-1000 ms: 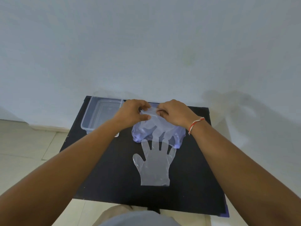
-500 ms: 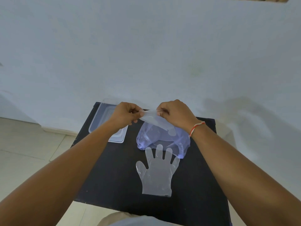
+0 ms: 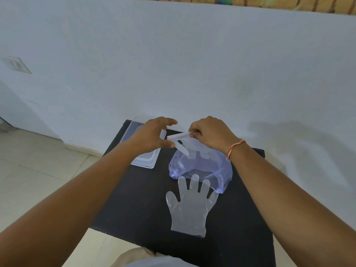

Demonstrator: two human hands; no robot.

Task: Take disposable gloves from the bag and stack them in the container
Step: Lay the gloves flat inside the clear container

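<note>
A bluish plastic bag (image 3: 200,166) lies on the black table (image 3: 138,205). My right hand (image 3: 210,134) pinches the cuff of a clear glove (image 3: 185,143) that hangs half out of the bag. My left hand (image 3: 154,135) hovers just left of that cuff, fingers spread, its thumb near the glove's edge. A second clear glove (image 3: 189,207) lies flat on the table in front of the bag, fingers pointing away from me. The clear container (image 3: 146,160) sits at the table's far left, partly hidden by my left hand.
A white wall rises right behind the table. Tiled floor (image 3: 38,170) lies to the left and below the table's near edge. My lap (image 3: 150,261) shows at the bottom.
My left hand has let go of the glove's cuff and opened. My right hand still holds the glove, drawn slightly further out of the bag. The camera has tilted upward.
</note>
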